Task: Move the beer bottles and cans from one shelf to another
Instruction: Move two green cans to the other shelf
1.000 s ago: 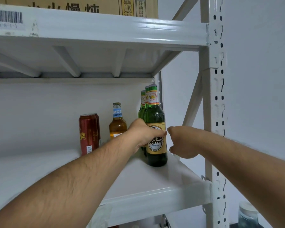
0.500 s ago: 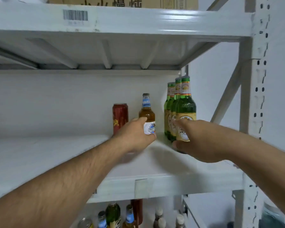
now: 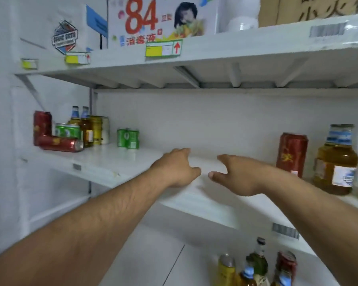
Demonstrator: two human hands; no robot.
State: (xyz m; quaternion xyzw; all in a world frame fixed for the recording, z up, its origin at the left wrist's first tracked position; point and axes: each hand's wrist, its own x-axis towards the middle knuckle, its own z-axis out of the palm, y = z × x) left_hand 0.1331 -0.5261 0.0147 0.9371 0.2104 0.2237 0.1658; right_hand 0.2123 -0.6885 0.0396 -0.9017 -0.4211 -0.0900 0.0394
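Taking the white middle shelf (image 3: 116, 162) as the landmark, its far left end holds a cluster of drinks: an upright red can (image 3: 42, 124) at the outer edge, a second red can lying on its side (image 3: 60, 143) just in front of it, a pair of green cans (image 3: 68, 131) behind that one, two amber bottles with blue neck labels (image 3: 81, 118) further back, and a gold can (image 3: 96, 129) with a pale can just beside it. A little to the right, apart from that cluster, stand two more green cans (image 3: 128, 138). Over the bare middle stretch of the shelf both arms reach forward: the left hand (image 3: 177, 168) hangs with fingers loosely spread and grasping nothing, and the right hand (image 3: 235, 174) close beside it is likewise released, thumb out and fingers relaxed, empty. At the shelf's right end stands another upright red can (image 3: 292, 153), then an amber bottle with a blue-and-white label (image 3: 336, 162) just beside it, with a sliver of green glass at the frame edge. Below the shelf, toward the right, several more bottles and cans (image 3: 256, 267) stand together on a lower level. Above it, the upper shelf carries a white carton printed with a large red 84 (image 3: 161, 19) and a brown cardboard box (image 3: 310, 9) at the right.
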